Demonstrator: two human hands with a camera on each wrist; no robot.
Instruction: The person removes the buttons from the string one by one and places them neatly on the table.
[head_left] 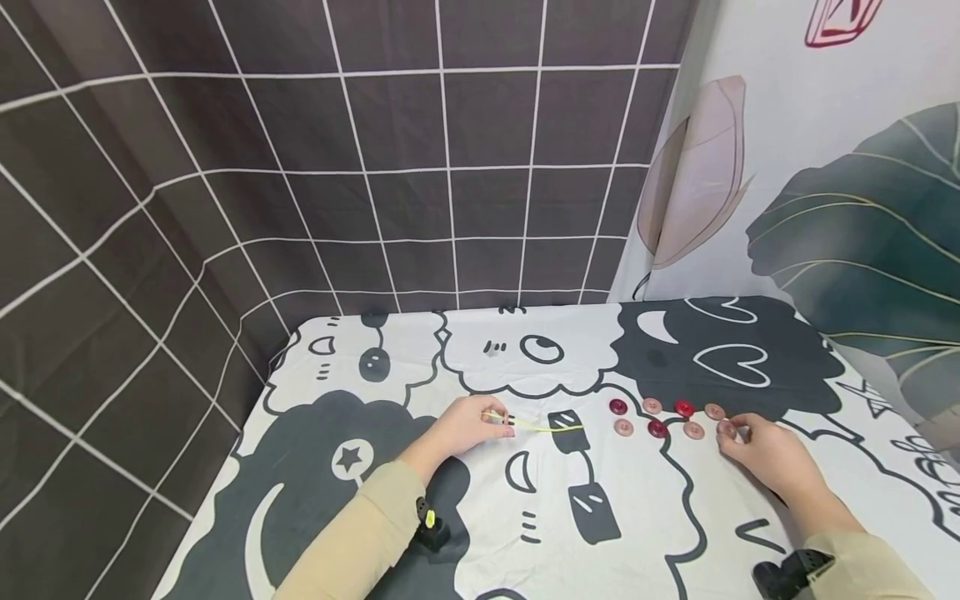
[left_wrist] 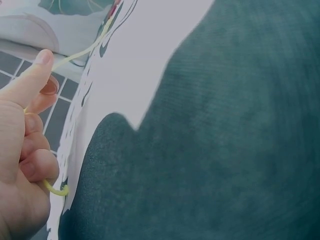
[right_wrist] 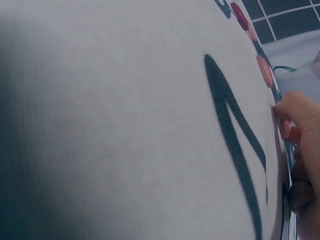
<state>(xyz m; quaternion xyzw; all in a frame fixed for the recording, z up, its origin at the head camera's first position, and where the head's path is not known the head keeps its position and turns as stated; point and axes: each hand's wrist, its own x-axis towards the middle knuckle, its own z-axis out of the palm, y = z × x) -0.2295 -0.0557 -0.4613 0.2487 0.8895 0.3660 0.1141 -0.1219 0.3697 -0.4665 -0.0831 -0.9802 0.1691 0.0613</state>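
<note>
My left hand [head_left: 474, 423] grips a thin yellow cord [head_left: 542, 427], whose free length reaches right across the cloth toward the buttons. In the left wrist view the cord [left_wrist: 82, 52] runs out past the thumb, and its other end hangs below the curled fingers. At the right end of two short rows of buttons, my right hand [head_left: 772, 454] pinches a pink button [head_left: 726, 428] between thumb and fingertip, close over the cloth. The right wrist view shows this button [right_wrist: 285, 129] partly hidden by the fingers. Beside it lie a pink button [head_left: 693, 430] and a dark red button [head_left: 657, 428].
More pink and red buttons lie left of my right hand, among them a bright red button [head_left: 684, 408]. A white cloth [head_left: 637, 500] with dark cartoon shapes covers the table. Behind it hangs a dark grid curtain [head_left: 397, 200], with a leaf-print curtain [head_left: 862, 233] at the right.
</note>
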